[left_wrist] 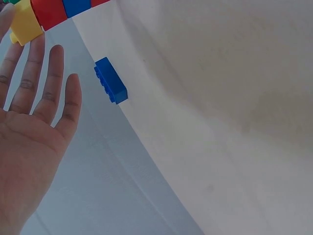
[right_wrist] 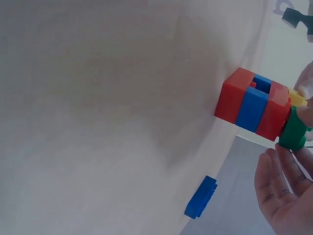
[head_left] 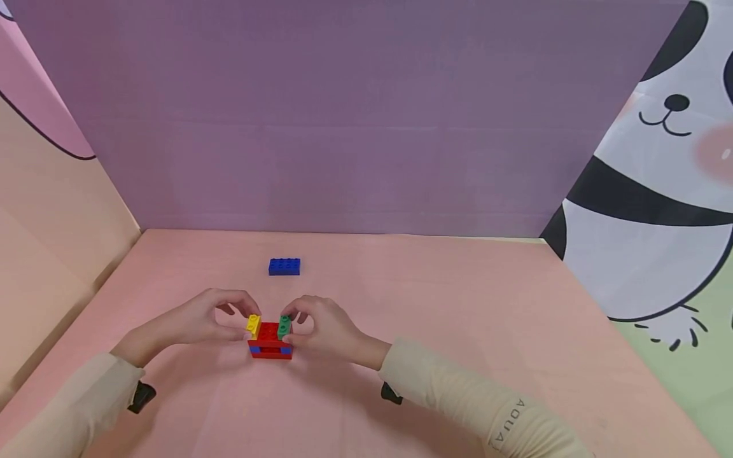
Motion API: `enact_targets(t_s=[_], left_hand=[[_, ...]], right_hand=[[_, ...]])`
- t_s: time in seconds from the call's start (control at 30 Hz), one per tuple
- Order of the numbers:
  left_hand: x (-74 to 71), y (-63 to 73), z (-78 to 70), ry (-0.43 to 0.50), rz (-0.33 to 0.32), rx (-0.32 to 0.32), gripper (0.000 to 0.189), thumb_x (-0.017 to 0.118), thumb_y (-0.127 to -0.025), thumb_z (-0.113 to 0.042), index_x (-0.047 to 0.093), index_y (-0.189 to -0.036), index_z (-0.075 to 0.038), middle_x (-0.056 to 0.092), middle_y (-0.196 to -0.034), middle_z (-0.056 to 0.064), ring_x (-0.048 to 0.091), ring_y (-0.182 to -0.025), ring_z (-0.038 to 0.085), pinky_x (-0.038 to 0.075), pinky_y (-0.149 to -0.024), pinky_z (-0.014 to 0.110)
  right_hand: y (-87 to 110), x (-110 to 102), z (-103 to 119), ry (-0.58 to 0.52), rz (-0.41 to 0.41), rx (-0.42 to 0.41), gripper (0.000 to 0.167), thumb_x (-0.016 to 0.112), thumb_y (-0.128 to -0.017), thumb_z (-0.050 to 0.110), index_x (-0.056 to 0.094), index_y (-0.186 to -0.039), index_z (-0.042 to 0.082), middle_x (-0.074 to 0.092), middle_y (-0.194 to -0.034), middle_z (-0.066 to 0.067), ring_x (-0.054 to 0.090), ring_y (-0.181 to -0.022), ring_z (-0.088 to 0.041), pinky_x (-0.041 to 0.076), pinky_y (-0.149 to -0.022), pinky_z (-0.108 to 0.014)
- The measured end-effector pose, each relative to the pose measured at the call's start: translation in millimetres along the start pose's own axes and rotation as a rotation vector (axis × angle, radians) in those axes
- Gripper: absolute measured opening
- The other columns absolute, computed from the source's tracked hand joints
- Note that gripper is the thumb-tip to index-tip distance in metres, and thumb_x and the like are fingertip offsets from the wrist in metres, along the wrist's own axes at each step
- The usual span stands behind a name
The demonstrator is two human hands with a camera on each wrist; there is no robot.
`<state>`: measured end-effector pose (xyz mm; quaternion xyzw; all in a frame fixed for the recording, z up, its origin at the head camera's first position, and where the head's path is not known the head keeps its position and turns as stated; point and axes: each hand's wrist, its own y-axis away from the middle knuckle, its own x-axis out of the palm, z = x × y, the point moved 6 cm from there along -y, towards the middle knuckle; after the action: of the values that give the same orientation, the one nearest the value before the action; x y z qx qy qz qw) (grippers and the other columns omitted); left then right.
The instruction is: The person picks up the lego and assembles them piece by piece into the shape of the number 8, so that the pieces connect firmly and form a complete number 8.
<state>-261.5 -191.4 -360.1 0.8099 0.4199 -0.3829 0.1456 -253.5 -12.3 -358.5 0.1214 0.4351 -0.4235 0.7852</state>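
A small stack of toy building bricks stands on the table. Its base is a red brick (head_left: 272, 356), with blue bricks (right_wrist: 252, 108) at both ends of the middle layer and a gap between them. Another red brick (head_left: 268, 331) bridges these. On its left end sits a yellow brick (head_left: 253, 326), pinched between thumb and fingers of my left hand (head_left: 200, 318). At the right end my right hand (head_left: 335, 327) pinches a green brick (head_left: 284, 327). Whether the yellow and green bricks are fully pressed down, I cannot tell.
Behind the stack, a loose blue brick (head_left: 284, 266) lies studs up on the pink tabletop (head_left: 458, 305). A purple panel (head_left: 366, 127) rises at the table's back edge. Printed side panels, one with a panda (head_left: 647, 267), flank it.
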Motion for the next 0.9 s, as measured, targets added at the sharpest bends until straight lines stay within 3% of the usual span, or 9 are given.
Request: enact_targets(t_s=[0.47,0.9], left_hand=[[0.2,-0.4,-0.1,0.016,0.005,0.013,0.028,0.073,-0.077,-0.024,0.060,-0.102,-0.022,0.064,-0.099,-0.006,0.058,-0.095,0.016,0.047,-0.082,0.045],[0.0,-0.3,-0.3,0.017,0.005,0.005,0.027,0.073,-0.076,-0.024,0.060,-0.101,-0.022,0.064,-0.098,-0.007,0.058,-0.095,0.017,0.047,-0.082,0.045]], right_hand=[[0.8,2.9,-6.8,-0.105,-0.017,0.028,0.029,0.074,-0.076,0.025,0.063,-0.103,0.020,0.064,-0.099,0.009,0.056,-0.083,-0.008,0.046,-0.064,-0.014],[2.6,4.4,-6.3,-0.082,-0.025,0.040,0.031,0.074,-0.076,0.027,0.063,-0.104,0.022,0.063,-0.098,0.011,0.053,-0.080,-0.005,0.046,-0.061,-0.015]])
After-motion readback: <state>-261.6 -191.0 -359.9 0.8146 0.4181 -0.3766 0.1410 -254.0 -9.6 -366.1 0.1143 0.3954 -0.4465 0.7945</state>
